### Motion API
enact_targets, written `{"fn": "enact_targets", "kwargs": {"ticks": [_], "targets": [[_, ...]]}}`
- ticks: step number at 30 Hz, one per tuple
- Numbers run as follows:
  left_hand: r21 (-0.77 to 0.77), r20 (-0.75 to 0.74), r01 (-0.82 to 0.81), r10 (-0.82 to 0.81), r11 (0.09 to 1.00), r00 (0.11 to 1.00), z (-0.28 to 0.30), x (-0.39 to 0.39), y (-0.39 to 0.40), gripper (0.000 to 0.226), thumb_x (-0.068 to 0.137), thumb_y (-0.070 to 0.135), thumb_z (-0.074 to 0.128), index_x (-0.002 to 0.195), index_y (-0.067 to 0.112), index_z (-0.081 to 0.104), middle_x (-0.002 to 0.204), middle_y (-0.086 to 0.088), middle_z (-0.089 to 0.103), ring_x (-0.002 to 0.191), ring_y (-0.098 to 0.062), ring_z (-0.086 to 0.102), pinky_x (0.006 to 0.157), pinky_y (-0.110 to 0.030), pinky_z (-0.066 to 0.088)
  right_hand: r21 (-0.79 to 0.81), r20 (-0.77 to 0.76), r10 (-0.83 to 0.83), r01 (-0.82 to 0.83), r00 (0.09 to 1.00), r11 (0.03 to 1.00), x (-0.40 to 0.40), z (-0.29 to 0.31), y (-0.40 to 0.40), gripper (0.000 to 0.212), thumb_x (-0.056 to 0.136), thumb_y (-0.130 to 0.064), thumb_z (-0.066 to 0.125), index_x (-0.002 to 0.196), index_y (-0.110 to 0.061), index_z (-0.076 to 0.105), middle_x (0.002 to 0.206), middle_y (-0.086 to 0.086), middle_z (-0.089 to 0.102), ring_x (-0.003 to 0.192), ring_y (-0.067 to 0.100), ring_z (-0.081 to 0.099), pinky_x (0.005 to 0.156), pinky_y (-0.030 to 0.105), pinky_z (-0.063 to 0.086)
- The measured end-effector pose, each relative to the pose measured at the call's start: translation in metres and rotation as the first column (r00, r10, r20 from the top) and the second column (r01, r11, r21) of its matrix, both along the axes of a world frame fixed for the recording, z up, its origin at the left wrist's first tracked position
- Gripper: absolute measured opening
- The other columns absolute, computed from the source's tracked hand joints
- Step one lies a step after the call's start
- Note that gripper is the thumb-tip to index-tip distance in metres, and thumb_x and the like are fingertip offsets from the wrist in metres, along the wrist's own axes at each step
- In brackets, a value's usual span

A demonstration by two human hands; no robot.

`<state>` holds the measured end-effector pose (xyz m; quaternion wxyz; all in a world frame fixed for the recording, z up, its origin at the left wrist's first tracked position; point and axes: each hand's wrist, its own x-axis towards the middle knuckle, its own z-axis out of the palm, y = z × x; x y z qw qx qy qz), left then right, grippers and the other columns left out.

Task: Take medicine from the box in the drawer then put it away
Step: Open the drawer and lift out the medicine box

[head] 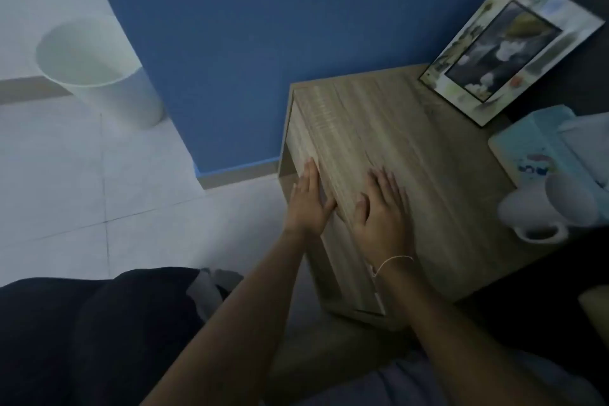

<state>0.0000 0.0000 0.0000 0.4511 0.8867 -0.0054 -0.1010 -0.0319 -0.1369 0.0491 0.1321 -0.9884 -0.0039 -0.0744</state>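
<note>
Left hand: the left hand (308, 204) lies flat against the front face of the light wood-grain bedside cabinet (412, 155), fingers straight and together, thumb spread toward the top edge; its grip is released and holds nothing.
Right hand: the right hand (384, 211) rests palm down on the cabinet top near the front edge, fingers spread; its grip is released too. A thin pale string bracelet (392, 263) circles the wrist.
Drawer: the wood-grain drawer front (342, 260) under the left hand sits flush with the cabinet, shut.
Medicine box: hidden; nothing of it shows outside the shut drawer.
Cabinet top, far corner: a white-bordered picture frame with a dark photo (504, 49) leans tilted.
Cabinet top, right edge: a pale blue printed box (530, 148) and, just beside it, a white ceramic mug (547, 208) lying on its side.
Floor: a tall white plastic bin (99, 69) stands on the pale tiles (66, 181), well apart from the cabinet, beside the blue wall (263, 43).
</note>
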Motion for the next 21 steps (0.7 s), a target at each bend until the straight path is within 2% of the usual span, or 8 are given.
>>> {"fn": "enact_targets", "kwargs": {"ticks": [4, 9, 12, 15, 18, 21], "targets": [[-0.007, -0.018, -0.050, 0.050, 0.999, 0.999, 0.007, -0.004, 0.004, 0.080, 0.097, 0.045, 0.041, 0.151, 0.012, -0.008, 0.163, -0.005, -0.003, 0.150, -0.022, 0.007, 0.122, -0.042, 0.014, 0.006, 0.010, -0.007, 0.007, 1.000, 1.000, 0.003, 0.003, 0.002, 0.052, 0.095, -0.033, 0.025, 0.142, -0.016, 0.038, 0.151, 0.008, 0.038, 0.144, 0.021, 0.025, 0.118, 0.043, 0.018], [0.027, 0.046, -0.057, 0.056, 0.998, 0.997, 0.011, -0.020, 0.032, 0.077, 0.099, 0.042, 0.037, 0.151, 0.010, -0.009, 0.163, -0.008, -0.004, 0.149, -0.024, 0.009, 0.122, -0.040, 0.017, -0.001, 0.003, 0.000, 0.000, 1.000, 1.000, 0.002, 0.002, 0.000, 0.050, 0.096, -0.032, 0.028, 0.143, -0.017, 0.035, 0.152, 0.007, 0.036, 0.144, 0.020, 0.023, 0.119, 0.042, 0.017], [0.183, 0.139, -0.030, 0.004, 0.983, 0.990, 0.015, -0.029, 0.056, 0.078, 0.099, 0.040, 0.038, 0.150, 0.008, -0.012, 0.161, -0.011, -0.012, 0.150, -0.023, -0.003, 0.123, -0.038, 0.009, 0.015, -0.018, 0.005, -0.004, 1.000, 1.000, 0.000, 0.007, 0.003, 0.049, 0.097, -0.031, 0.030, 0.143, -0.016, 0.034, 0.153, 0.008, 0.035, 0.144, 0.021, 0.023, 0.118, 0.044, 0.018], [0.425, 0.212, -0.024, -0.074, 0.905, 0.974, 0.026, -0.031, 0.079, 0.082, 0.096, 0.035, 0.041, 0.150, 0.005, -0.012, 0.160, -0.015, -0.015, 0.148, -0.026, -0.013, 0.123, -0.040, 0.000, 0.020, -0.014, 0.014, -0.014, 1.000, 1.000, 0.000, 0.010, 0.003, 0.048, 0.096, -0.027, 0.035, 0.142, -0.014, 0.037, 0.152, 0.010, 0.036, 0.143, 0.022, 0.025, 0.118, 0.044, 0.019], [0.608, 0.173, 0.011, -0.145, 0.794, 0.974, 0.035, -0.035, 0.097, 0.081, 0.093, 0.038, 0.037, 0.150, 0.005, -0.009, 0.160, -0.015, -0.014, 0.148, -0.026, -0.014, 0.121, -0.041, -0.005, 0.030, -0.005, 0.007, -0.007, 1.000, 1.000, 0.001, 0.010, 0.004, 0.047, 0.095, -0.024, 0.037, 0.141, -0.012, 0.040, 0.150, 0.011, 0.038, 0.143, 0.023, 0.027, 0.118, 0.044, 0.019], [0.689, 0.135, 0.003, -0.132, 0.725, 0.982, 0.039, -0.044, 0.113, 0.076, 0.096, 0.042, 0.032, 0.151, 0.008, -0.009, 0.161, -0.011, -0.013, 0.148, -0.024, -0.014, 0.118, -0.039, -0.008, 0.038, 0.021, 0.006, -0.006, 1.000, 0.999, 0.000, 0.010, 0.005, 0.049, 0.093, -0.024, 0.037, 0.139, -0.010, 0.044, 0.148, 0.013, 0.042, 0.141, 0.026, 0.031, 0.116, 0.045, 0.021]]}}
